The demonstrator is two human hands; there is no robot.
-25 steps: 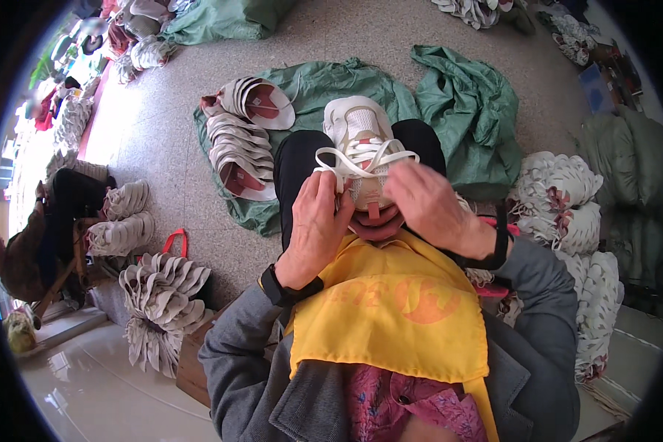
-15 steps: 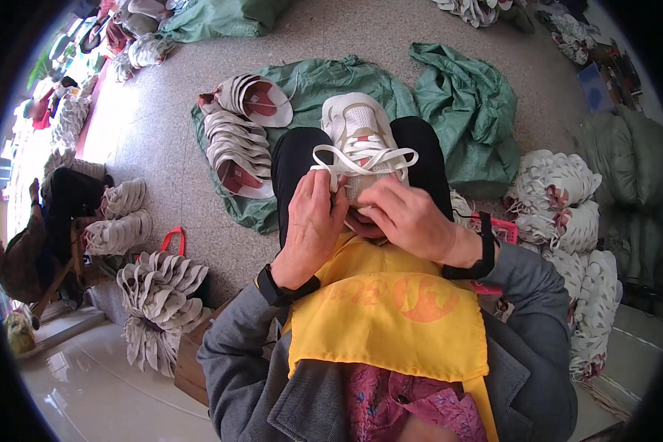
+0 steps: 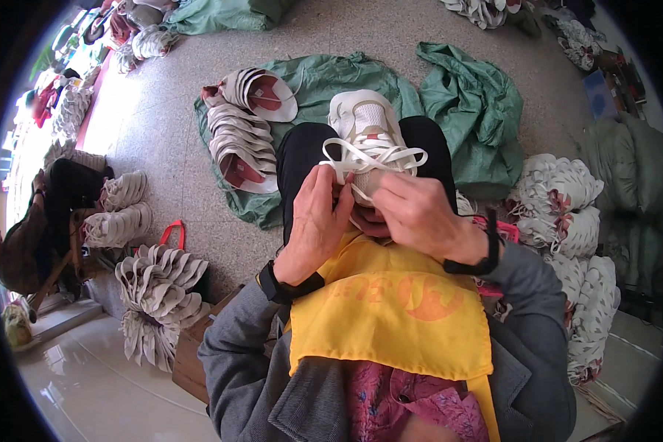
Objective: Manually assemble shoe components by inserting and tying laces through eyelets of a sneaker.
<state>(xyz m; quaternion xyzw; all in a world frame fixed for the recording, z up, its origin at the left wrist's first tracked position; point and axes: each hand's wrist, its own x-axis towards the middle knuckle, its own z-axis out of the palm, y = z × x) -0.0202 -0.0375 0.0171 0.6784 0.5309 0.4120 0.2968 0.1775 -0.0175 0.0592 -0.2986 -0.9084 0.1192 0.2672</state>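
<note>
A white and beige sneaker [image 3: 367,116] rests between my knees, toe pointing away, with its opening toward me. White shoelaces [image 3: 379,158] cross its tongue and stand out in loose loops on both sides. My left hand [image 3: 315,221] is closed on the sneaker's left side by the eyelets, thumb and fingers pinching near the lace. At the right of the opening, my right hand [image 3: 420,217] has its fingers pinched together at a strand of lace that runs between the hands. Its fingertips are partly hidden. A yellow apron [image 3: 390,324] covers my lap below.
Nested shoe uppers [image 3: 239,136] lie on a green sack [image 3: 324,77] ahead of me; another green sack [image 3: 471,110] is at the right. Bundled uppers [image 3: 556,191] are piled by my right arm, more uppers [image 3: 158,295] on the left. Another person [image 3: 33,228] sits far left.
My right hand has moved slightly down and right, its fingers closing more tightly by the lace. The left hand keeps its place on the sneaker. The whole view has shifted a little.
</note>
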